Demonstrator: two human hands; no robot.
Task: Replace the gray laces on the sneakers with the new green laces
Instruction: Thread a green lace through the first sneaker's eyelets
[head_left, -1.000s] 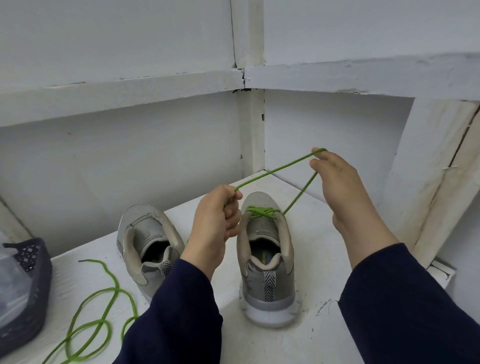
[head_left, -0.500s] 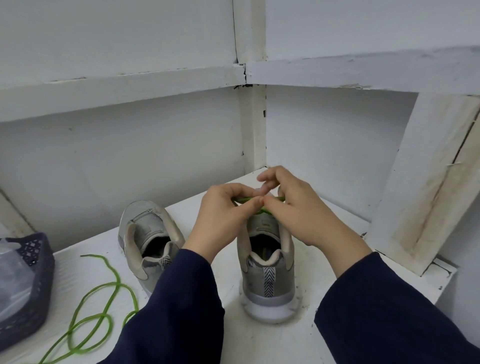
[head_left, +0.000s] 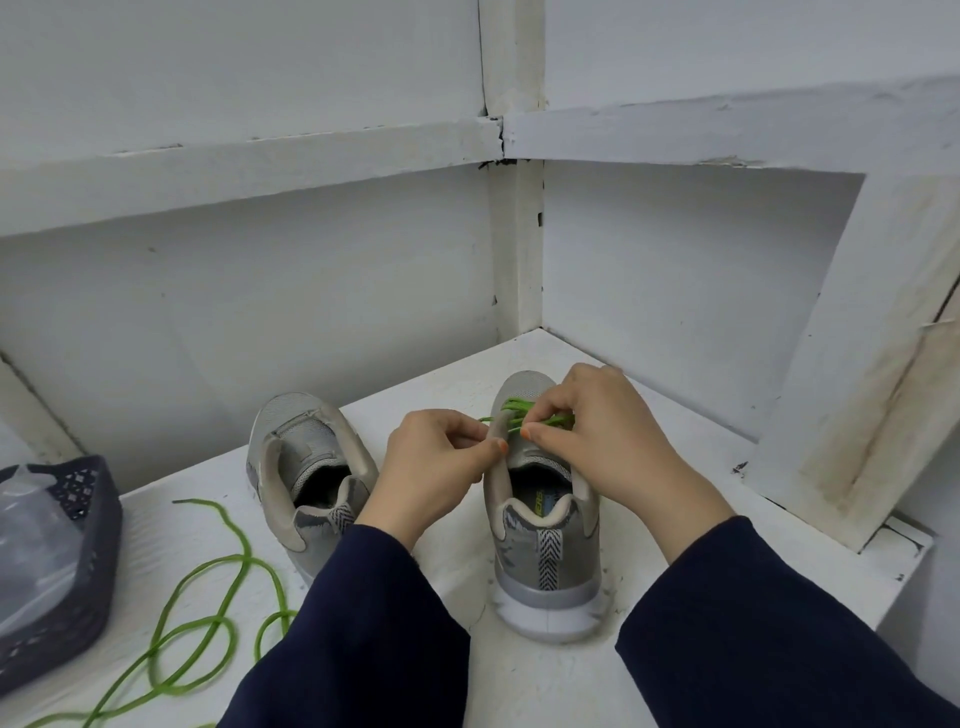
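Observation:
Two grey sneakers stand heel-toward-me on a white shelf (head_left: 467, 675). The right sneaker (head_left: 545, 561) carries a green lace (head_left: 519, 410) threaded across its upper eyelets. My left hand (head_left: 436, 467) pinches the lace at the sneaker's left collar edge, thumb and forefinger together. My right hand (head_left: 597, 441) lies over the tongue, its fingers curled round the green strands. The left sneaker (head_left: 306, 457) has no lace in it. A second green lace (head_left: 208, 613) lies loose in loops on the shelf at the left.
A dark mesh basket (head_left: 78, 597) holding a clear plastic bag (head_left: 31, 545) sits at the far left edge. White walls close the shelf at the back and right, with a slanted white beam (head_left: 857, 389) at the right.
One second ago my hands were apart, pulling the lace ends up and taut. They have since come down together onto the right sneaker's tongue, and the view has tilted slightly lower.

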